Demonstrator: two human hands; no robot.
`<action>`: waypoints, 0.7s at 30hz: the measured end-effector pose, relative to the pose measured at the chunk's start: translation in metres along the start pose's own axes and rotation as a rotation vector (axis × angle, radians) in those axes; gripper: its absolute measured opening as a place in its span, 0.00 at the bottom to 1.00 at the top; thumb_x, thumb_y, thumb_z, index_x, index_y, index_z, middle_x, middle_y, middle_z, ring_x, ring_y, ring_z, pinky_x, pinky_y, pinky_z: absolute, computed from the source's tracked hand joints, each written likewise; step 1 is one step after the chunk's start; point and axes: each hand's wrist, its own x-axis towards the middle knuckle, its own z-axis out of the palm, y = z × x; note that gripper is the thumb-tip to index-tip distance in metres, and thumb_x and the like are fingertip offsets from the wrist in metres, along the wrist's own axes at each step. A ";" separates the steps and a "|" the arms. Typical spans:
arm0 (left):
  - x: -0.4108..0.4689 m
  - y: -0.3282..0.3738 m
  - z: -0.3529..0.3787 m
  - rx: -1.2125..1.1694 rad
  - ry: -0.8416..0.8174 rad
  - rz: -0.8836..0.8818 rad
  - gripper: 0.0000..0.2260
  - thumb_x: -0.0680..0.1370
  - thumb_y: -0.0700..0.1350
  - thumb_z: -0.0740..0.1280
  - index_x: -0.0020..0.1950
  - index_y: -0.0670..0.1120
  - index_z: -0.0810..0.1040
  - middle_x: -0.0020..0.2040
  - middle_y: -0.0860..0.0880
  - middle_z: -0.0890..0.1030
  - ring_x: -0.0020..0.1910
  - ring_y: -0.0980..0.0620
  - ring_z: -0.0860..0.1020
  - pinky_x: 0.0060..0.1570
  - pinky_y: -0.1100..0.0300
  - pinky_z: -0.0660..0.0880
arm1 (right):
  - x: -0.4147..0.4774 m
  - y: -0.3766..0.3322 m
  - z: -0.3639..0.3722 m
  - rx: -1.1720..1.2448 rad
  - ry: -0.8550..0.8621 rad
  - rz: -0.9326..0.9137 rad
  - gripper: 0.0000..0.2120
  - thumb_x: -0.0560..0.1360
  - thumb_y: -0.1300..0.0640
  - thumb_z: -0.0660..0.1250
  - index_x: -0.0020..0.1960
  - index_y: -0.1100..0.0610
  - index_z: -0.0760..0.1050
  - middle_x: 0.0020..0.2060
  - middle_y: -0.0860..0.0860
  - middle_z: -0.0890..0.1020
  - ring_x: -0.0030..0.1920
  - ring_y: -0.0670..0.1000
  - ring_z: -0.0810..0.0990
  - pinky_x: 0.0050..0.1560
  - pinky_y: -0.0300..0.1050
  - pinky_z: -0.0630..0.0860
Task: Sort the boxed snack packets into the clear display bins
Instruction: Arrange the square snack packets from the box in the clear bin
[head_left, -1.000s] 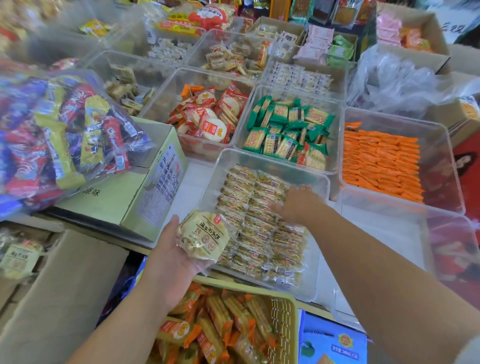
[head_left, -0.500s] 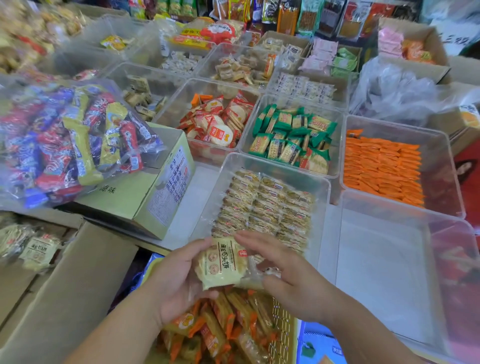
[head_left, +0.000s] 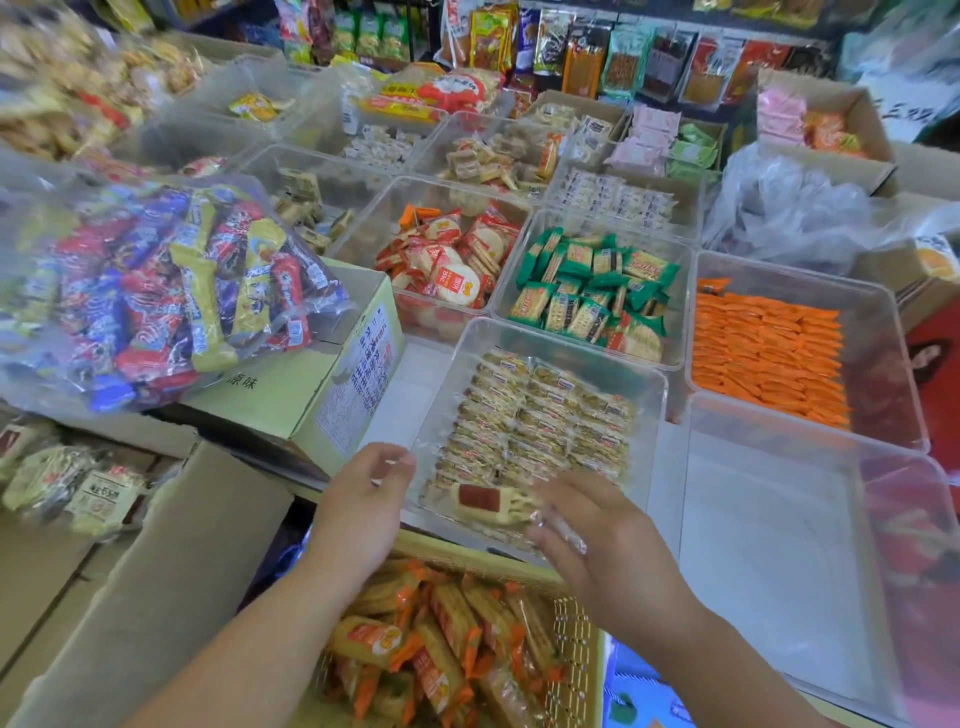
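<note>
At near rim of the clear bin (head_left: 571, 344) of stacked biscuits: 1 biscuit packet (head_left: 488, 503), blurred, pinched by its wrapper end in right hand (head_left: 602, 545). Left hand (head_left: 363, 499) loosely curled, holding nothing. Risk: the thin pinch slips and the packet drops over the rim into the yellow basket (head_left: 571, 649), or lands crooked and upsets the rows.

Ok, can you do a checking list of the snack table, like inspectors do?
Surface: white counter, mostly covered by bins.
Job's things: biscuit packet at the near end of a clear bin holding rows of similar packets; more lie in a cardboard box at left.
Clutter: bag of mixed sweets on a green carton; basket of orange packets.
Hands: left hand open, holds nothing; right hand pinches the biscuit packet's wrapper, blurred.
Cables: nothing seen.
Surroundings: hanging snack packs behind.
</note>
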 end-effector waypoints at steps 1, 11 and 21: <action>0.008 -0.006 -0.003 0.134 0.007 0.067 0.08 0.83 0.51 0.65 0.60 0.55 0.80 0.54 0.53 0.82 0.51 0.49 0.80 0.49 0.53 0.73 | 0.002 0.002 0.001 -0.002 0.009 0.058 0.16 0.81 0.43 0.63 0.61 0.51 0.80 0.50 0.44 0.78 0.45 0.43 0.77 0.45 0.33 0.73; 0.043 -0.030 -0.007 0.629 -0.304 0.115 0.24 0.84 0.47 0.57 0.81 0.44 0.64 0.72 0.44 0.77 0.70 0.44 0.74 0.66 0.53 0.71 | 0.047 -0.004 0.055 -0.151 -0.103 0.289 0.12 0.78 0.50 0.71 0.58 0.53 0.83 0.50 0.51 0.78 0.50 0.52 0.78 0.45 0.49 0.81; 0.029 -0.041 -0.011 0.819 -0.387 0.333 0.19 0.84 0.49 0.57 0.74 0.48 0.73 0.67 0.49 0.80 0.66 0.47 0.76 0.64 0.52 0.72 | 0.038 -0.008 0.099 -0.136 -0.693 0.302 0.25 0.83 0.40 0.53 0.78 0.47 0.63 0.69 0.52 0.71 0.69 0.56 0.69 0.67 0.52 0.70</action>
